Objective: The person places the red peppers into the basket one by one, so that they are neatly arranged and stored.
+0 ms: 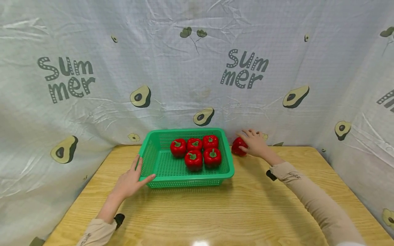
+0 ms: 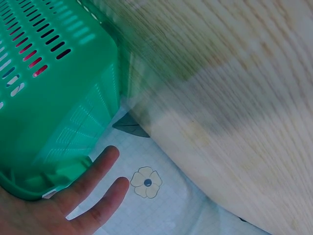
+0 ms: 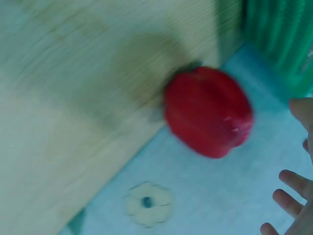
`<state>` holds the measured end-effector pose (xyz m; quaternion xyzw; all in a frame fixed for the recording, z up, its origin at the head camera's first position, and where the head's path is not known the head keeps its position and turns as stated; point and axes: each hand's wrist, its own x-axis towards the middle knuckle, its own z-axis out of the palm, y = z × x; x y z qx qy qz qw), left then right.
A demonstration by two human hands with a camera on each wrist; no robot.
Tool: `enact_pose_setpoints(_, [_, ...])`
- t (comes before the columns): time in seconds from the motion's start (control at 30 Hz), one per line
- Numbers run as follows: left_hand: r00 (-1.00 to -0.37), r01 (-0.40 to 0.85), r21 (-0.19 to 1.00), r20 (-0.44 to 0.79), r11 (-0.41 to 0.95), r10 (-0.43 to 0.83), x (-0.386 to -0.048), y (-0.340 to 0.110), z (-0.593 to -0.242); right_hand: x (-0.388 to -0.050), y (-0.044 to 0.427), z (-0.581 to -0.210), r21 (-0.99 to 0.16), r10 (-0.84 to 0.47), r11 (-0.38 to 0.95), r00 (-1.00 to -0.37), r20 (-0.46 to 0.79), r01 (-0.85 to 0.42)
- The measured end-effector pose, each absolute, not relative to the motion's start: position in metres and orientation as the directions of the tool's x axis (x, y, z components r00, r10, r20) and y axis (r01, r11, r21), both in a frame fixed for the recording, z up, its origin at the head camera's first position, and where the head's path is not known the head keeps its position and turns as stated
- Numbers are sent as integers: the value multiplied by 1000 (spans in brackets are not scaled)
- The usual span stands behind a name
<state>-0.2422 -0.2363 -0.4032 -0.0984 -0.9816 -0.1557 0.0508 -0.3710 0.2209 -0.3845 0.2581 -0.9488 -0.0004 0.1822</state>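
A green plastic basket (image 1: 187,177) stands on the table with several red bell peppers (image 1: 193,163) upright in its middle and right part. My left hand (image 1: 127,181) rests at the basket's left front corner, its fingers extended by the left rim and its thumb by the front rim. In the left wrist view two spread fingers reach past the rim. Right of the basket is a separate red bell pepper (image 1: 238,147), blurred in the right wrist view. My right hand (image 1: 256,144) is over its right side, fingers spread; a gap separates them from the pepper (image 3: 208,112) in the right wrist view.
The wooden table (image 1: 197,212) extends in front of the basket and to both sides. Close behind its back edge hangs a white cloth (image 1: 172,112) printed with avocados and lettering. More of this cloth flanks the table on either side.
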Motion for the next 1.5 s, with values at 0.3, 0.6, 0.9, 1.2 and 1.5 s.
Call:
enact_pose_setpoints(0.3, [-977, 205, 298, 125, 932, 174, -242, -235, -403, -380, 244, -407, -49, -325, 935, -902, 283, -352])
enact_pose_setpoints(0.6, [-978, 199, 298, 120, 934, 170, -241, -235, -403, -389, 246, -425, -72, -272, 954, -940, 208, -292])
enact_pose_setpoints(0.9, [-977, 204, 293, 128, 934, 173, -241, -235, -403, -393, 239, -431, -121, -219, 963, -963, 160, -240])
enact_pose_setpoints(1.2, [-975, 206, 299, 140, 932, 170, -241, -236, -402, -400, 229, -438, -196, -176, 959, -971, 163, -206])
enact_pose_setpoints(1.5, [-974, 209, 294, 146, 933, 172, -242, -236, -404, -397, 228, -437, -235, -227, 931, -948, 222, -278])
